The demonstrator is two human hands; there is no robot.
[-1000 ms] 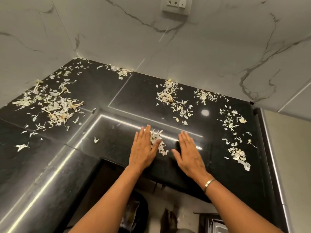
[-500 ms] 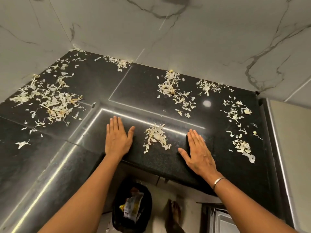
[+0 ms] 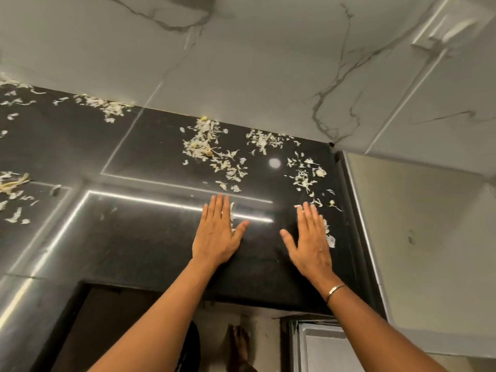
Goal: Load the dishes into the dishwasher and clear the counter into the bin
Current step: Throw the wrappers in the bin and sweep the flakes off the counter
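Observation:
Pale garlic peels lie scattered over the black counter (image 3: pixel 150 237). One patch of peels (image 3: pixel 214 151) lies near the back wall, and another patch of peels (image 3: pixel 306 175) lies at the right. My left hand (image 3: pixel 218 232) lies flat on the counter, fingers straight, with a few peels showing at its right edge. My right hand (image 3: pixel 311 237) is also flat and open, a short way to the right, with peels (image 3: pixel 328 234) along its right side. The black bin (image 3: pixel 192 347) shows only as a sliver below the counter edge, behind my left forearm.
More peels (image 3: pixel 107 107) lie at the back left and peels (image 3: pixel 13 183) at the far left edge. A marble wall (image 3: pixel 255 76) rises behind. A tall steel appliance side (image 3: pixel 418 237) bounds the counter at the right. A grey panel (image 3: pixel 322 347) and a bare foot (image 3: pixel 239 345) show below.
Both hands shifted right along the counter. The small pile that lay between them is now mostly under my left hand, and my right hand has reached the right-side peels. The view moved right, hiding the bin.

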